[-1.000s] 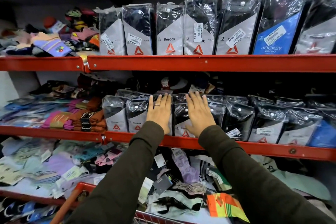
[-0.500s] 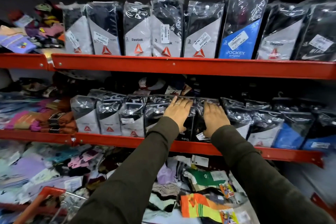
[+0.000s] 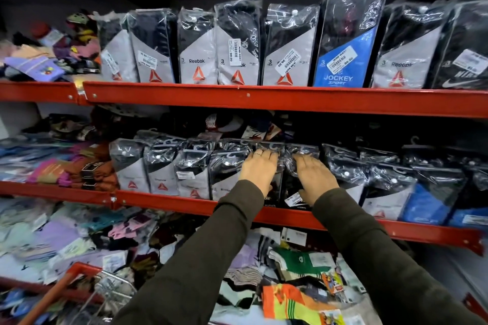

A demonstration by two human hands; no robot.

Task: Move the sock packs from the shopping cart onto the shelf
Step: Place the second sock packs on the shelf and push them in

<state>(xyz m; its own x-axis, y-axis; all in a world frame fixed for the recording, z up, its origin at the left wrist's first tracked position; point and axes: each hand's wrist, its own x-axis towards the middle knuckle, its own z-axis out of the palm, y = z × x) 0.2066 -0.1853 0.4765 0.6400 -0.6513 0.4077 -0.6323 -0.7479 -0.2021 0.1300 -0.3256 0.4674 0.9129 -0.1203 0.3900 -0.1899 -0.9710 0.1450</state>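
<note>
hands: left hand (image 3: 260, 170) and right hand (image 3: 314, 175) lie side by side, palms flat and fingers stretched out, pressed on the fronts of sock packs in the middle shelf (image 3: 169, 199) row; neither is curled round anything.
packs under the hands: dark sock packs (image 3: 289, 192) stand upright behind the red lip, long axis vertical, hanger hooks up, leaning slightly back.
key relation: the row runs left to right across the reach, and the packs being touched sit straight ahead between the two palms; both hands look equally near, so a push back into the shelf is probably the move that seats them.
cart: shopping cart (image 3: 79, 280) shows only its red rim and wire at lower left, well below and left of the hands; whether packs remain in it cannot be told.
top shelf writing: reebok pack (image 3: 196, 60) reads "3" and "reebok" over a red triangle; a blue pack (image 3: 340, 60) reads "jockey sport"; a black pack (image 3: 462, 71) at far right carries a white swoosh.
price stickers: "nine mart" and "99.00" are legible on several.
middle row writing: red triangles show on the grey fronts; the small print is too blurred to read.
</note>
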